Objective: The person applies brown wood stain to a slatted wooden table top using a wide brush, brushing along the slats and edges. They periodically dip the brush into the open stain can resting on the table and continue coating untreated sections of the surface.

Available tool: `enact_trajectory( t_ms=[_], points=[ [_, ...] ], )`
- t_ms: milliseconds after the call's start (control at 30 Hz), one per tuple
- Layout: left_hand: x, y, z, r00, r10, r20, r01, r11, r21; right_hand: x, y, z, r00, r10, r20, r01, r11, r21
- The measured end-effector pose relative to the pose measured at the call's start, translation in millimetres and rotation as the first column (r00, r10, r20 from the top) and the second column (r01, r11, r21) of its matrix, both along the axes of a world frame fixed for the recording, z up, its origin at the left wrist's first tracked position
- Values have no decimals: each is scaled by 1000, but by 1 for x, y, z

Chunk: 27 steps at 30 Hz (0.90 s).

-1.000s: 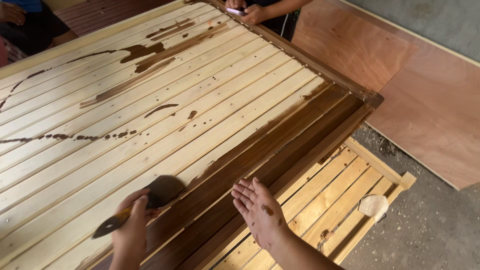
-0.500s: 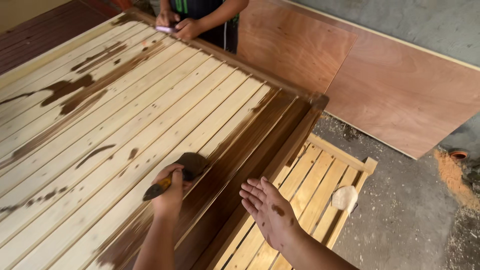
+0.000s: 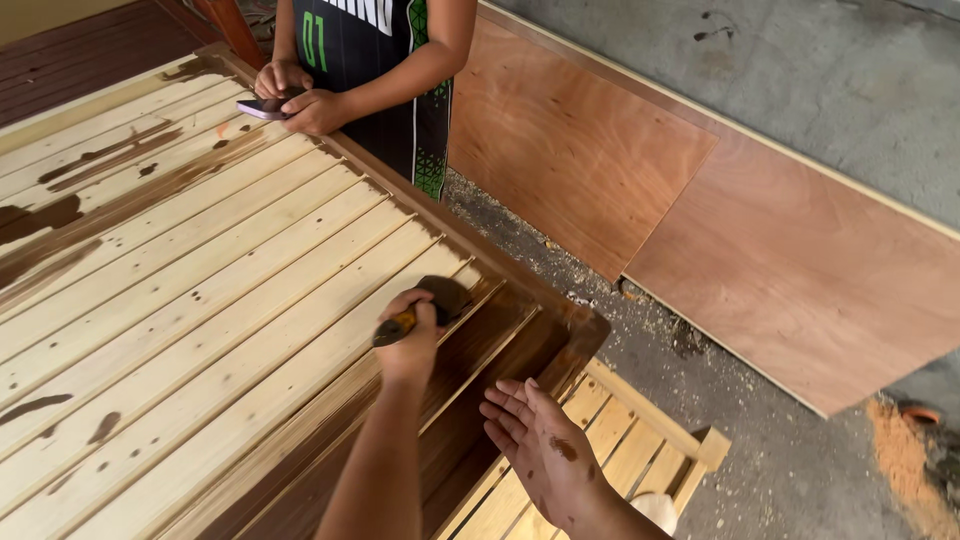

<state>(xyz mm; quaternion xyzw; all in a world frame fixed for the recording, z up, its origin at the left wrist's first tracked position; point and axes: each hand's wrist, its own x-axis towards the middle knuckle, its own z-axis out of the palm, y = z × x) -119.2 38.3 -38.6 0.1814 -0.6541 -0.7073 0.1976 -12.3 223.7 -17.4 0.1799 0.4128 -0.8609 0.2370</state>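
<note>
My right hand (image 3: pixel 545 450) hovers flat, fingers apart & empty, just off the stained edge, prob. to stay out of wet stain. My left hand (image 3: pixel 410 335) has fingers clamped on the brush (image 3: pixel 425 308), bristles pressed on the slatted wood panel (image 3: pixel 250 300) at the dark/pale boundary. Far end: another person (image 3: pixel 375 70) leans on the frame w/ a phone (image 3: pixel 262 108).
</note>
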Motion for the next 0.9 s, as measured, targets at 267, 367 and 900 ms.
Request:
enact_trajectory(
  t_ms=[267, 367, 900],
  points=[
    [0, 6, -1, 993, 121, -12, -117, 924, -363, -26, 2, 0, 999, 9, 52, -13, 997, 75],
    [47, -25, -5, 988, 150, 37, -120, 899, -421, -20, -19, 0, 998, 27, 60, -33, 995, 99],
    [421, -293, -19, 813, 527, 247, -332, 769, -547, 101, -176, 16, 977, 212, 25, -212, 977, -1]
  ],
)
